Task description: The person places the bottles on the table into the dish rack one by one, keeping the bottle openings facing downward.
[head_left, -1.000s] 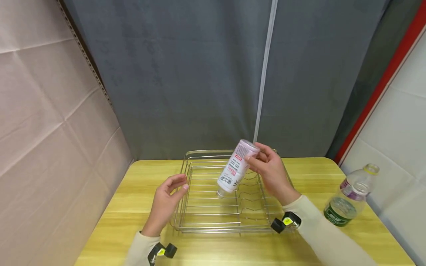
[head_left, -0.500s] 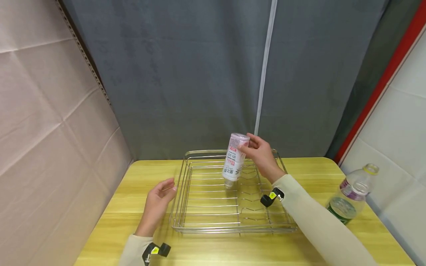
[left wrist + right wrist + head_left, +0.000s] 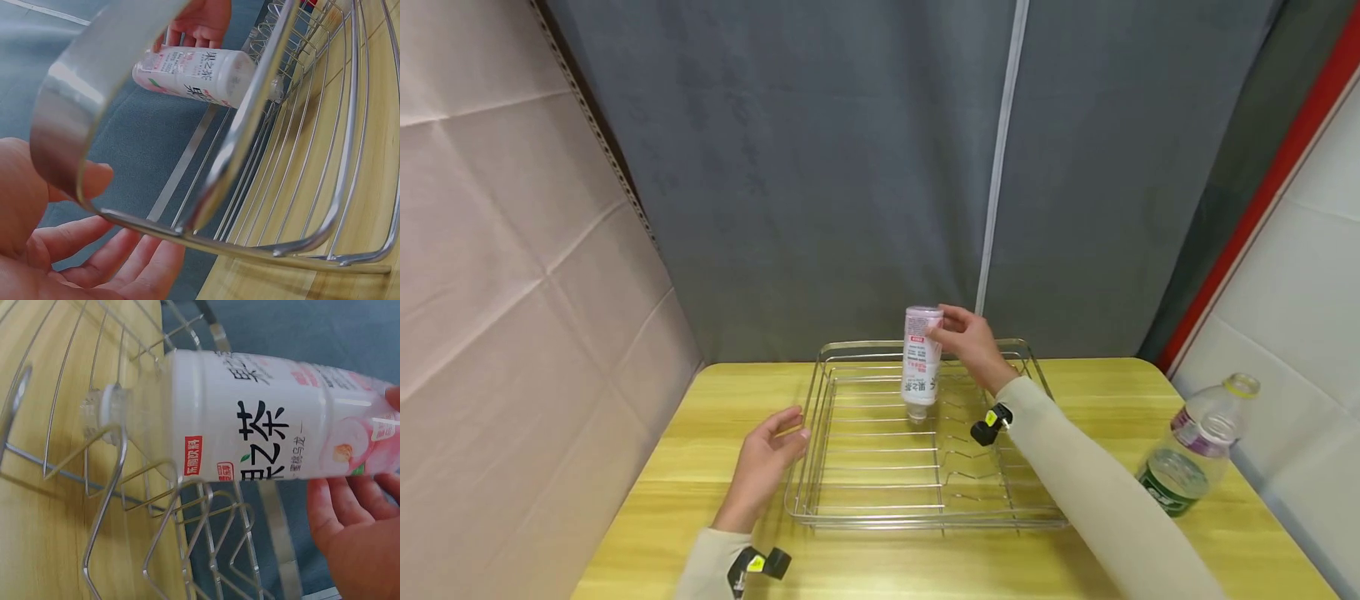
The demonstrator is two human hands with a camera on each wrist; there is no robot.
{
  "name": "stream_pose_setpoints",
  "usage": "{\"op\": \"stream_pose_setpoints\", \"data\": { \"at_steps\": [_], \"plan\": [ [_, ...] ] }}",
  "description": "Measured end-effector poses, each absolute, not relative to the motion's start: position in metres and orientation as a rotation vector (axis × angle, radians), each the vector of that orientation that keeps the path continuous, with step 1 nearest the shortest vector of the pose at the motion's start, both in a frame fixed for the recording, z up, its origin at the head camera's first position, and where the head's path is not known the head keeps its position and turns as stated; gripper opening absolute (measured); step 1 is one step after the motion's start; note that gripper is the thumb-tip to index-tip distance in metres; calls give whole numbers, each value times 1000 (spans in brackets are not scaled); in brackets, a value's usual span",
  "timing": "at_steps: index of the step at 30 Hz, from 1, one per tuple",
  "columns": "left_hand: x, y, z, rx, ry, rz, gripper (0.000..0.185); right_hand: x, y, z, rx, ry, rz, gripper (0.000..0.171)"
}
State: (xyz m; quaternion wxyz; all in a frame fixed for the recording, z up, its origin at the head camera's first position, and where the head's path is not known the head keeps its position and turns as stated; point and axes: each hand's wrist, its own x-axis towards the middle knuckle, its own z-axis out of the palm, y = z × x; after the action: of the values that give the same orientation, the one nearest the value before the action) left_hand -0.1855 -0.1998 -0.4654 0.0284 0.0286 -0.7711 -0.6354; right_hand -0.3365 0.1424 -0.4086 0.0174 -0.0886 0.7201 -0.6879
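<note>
We see the right hand (image 3: 972, 340) gripping a white bottle (image 3: 921, 363) by its base — upside down, cap pointing at the wires of the metal dish rack (image 3: 880, 492), over the rack's far half (the right wrist view shows the cap right at a bent wire divider, though we cannot tell whether it touches). The left hand (image 3: 765, 467) lies loose and spread, fingers relaxed, holding nothing, just beside the rack's left rim on the yellow table (image 3: 685, 483). Well apart at the table's right edge stands a clear water bottle (image 3: 1191, 454) — uncapped, with a green label.
</note>
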Motion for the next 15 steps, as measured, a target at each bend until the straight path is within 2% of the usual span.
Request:
{"op": "stream_pose_setpoints", "data": {
  "at_steps": [8, 15],
  "plan": [
    [-183, -201, -472, 127, -2388, -1942, 51, -347, 139, -428, -229, 2190, -2078, 66],
    [-185, -200, -471, 133, -2356, -1966, 50, -353, 138, -427, -274, 2140, -2075, 68]
  ]
}}
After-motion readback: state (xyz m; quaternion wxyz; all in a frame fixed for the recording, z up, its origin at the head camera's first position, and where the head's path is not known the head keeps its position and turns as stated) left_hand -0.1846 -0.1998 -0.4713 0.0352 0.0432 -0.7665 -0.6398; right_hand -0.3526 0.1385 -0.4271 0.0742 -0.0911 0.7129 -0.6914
